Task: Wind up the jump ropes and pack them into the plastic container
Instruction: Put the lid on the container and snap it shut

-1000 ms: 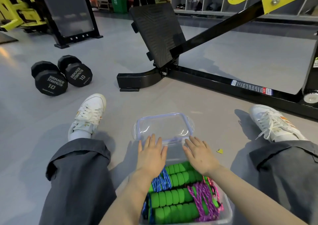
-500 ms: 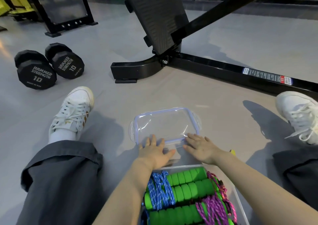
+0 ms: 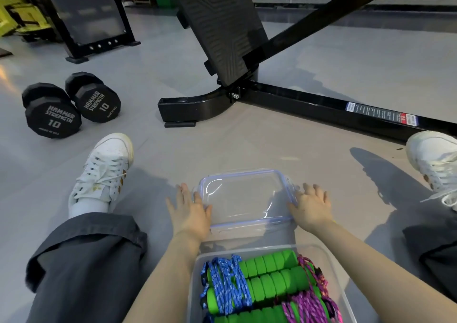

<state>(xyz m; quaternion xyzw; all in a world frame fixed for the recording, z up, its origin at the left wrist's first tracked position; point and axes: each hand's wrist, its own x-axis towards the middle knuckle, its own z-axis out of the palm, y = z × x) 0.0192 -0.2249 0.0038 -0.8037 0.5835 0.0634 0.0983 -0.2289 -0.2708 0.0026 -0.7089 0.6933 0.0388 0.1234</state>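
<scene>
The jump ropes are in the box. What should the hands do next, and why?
Probably grip the clear lid by its two ends and lift it onto the container. The left hand and right hand rest with straight fingers at the lid's opposite ends, the lid lies on the floor beyond the container, and the wound jump ropes sit inside it, uncovered.

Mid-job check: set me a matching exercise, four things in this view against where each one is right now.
Things: 1 lid; 2 blue rope; 3 purple rope; 4 dumbbells.
Places: a left side of the container; b floor, far left; c between left hand and right hand; d right side of the container.
Pairs: 1-c; 2-a; 3-d; 4-b.
</scene>
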